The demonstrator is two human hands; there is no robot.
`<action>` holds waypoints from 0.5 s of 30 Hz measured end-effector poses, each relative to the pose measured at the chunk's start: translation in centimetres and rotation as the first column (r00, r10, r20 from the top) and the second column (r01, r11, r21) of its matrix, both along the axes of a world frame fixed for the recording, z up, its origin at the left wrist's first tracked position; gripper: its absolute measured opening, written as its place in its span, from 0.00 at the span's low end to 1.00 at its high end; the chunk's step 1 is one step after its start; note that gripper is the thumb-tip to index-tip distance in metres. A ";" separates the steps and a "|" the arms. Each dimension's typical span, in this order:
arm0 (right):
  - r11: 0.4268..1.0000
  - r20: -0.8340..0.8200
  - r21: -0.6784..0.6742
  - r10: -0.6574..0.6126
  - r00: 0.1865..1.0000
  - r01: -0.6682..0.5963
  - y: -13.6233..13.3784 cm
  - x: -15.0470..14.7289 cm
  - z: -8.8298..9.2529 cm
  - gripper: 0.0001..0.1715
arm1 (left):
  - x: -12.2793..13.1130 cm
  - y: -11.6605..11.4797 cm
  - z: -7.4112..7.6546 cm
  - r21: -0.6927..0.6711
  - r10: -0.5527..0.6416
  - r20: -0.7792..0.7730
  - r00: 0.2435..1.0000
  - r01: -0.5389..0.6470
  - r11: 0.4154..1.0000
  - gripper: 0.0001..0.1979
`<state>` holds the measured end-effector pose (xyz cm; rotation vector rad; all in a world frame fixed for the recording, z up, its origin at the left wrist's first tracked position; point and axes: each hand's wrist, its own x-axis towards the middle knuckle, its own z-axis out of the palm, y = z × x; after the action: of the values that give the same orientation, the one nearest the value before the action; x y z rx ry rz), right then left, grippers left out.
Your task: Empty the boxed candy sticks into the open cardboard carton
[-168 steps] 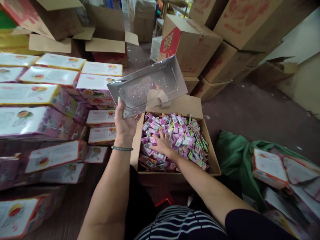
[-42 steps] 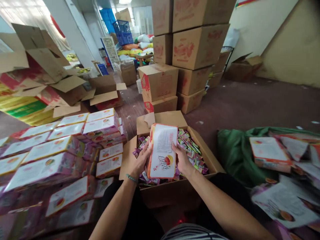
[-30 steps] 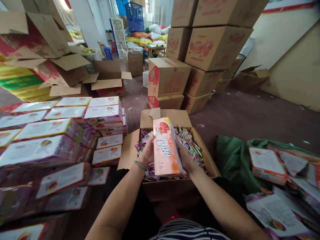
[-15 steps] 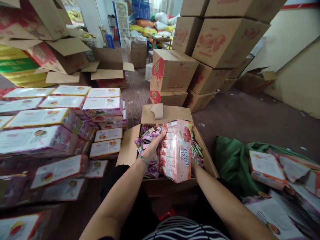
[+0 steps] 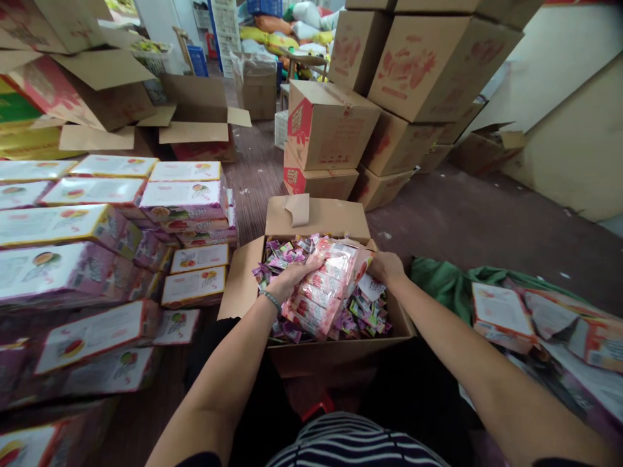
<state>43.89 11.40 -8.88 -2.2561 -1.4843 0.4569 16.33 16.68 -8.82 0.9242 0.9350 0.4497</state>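
Observation:
A clear-wrapped pack of pink and red sachets (image 5: 318,288) is tilted over an open cardboard box (image 5: 243,275). My left hand (image 5: 294,275) grips its left side, a beaded bracelet on the wrist. My right hand (image 5: 387,267) is closed at the pack's upper right edge, by its printed pink panel; the fingertips are partly hidden. Small purple and green packets (image 5: 363,314) fill the box beneath the pack. A pale printed piece (image 5: 372,287) shows just below my right hand; whether it belongs to the pack I cannot tell.
Stacked white-topped packs (image 5: 185,194) stand at left. Sealed cartons (image 5: 331,126) rise beyond the box, with open cartons (image 5: 195,130) at the back left. On the right, a green cloth (image 5: 438,285) lies beside more packs (image 5: 503,314).
The pack has turned and tipped leftward, its printed front swinging away from view. My right hand has moved from its lower right side up to its upper right edge. My left hand still holds it.

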 end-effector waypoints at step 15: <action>0.860 -0.586 0.494 0.223 0.779 0.126 -7.4 -3.7 -2.0 0.57 | 1.7 -0.4 0.3 -0.362 0.409 0.399 0.820 -0.269 0.893 0.42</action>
<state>40.18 4.05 -10.84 -1.4347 -1.1275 0.6616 18.02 16.29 -8.49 0.3409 0.6921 0.7841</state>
